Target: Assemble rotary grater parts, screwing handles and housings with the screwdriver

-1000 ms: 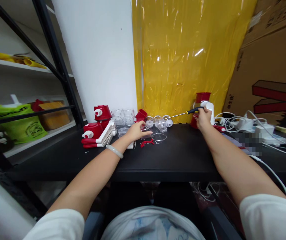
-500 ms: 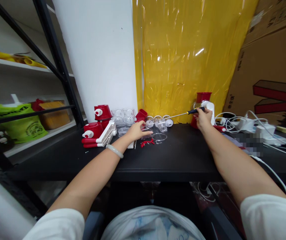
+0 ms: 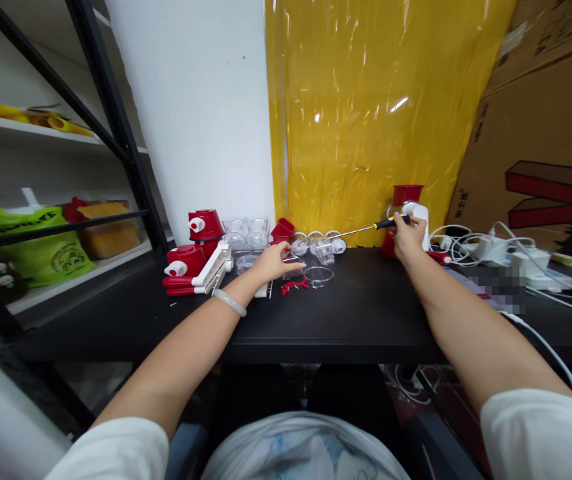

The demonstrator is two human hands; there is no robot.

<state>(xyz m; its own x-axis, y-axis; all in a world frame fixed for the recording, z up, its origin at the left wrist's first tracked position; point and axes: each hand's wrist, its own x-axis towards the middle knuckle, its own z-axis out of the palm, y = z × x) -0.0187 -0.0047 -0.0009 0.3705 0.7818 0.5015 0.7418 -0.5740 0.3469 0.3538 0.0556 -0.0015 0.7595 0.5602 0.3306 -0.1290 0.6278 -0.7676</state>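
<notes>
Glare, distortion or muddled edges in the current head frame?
Head view: glare streaks on the yellow plastic sheet; head view: shelf upright and cardboard box lean, likely wide-angle stretch; head view: clear plastic parts near the left hand blend together.

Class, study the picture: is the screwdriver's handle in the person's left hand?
No: the right hand grips the screwdriver's handle, while the left hand is at the clear plastic parts.
</notes>
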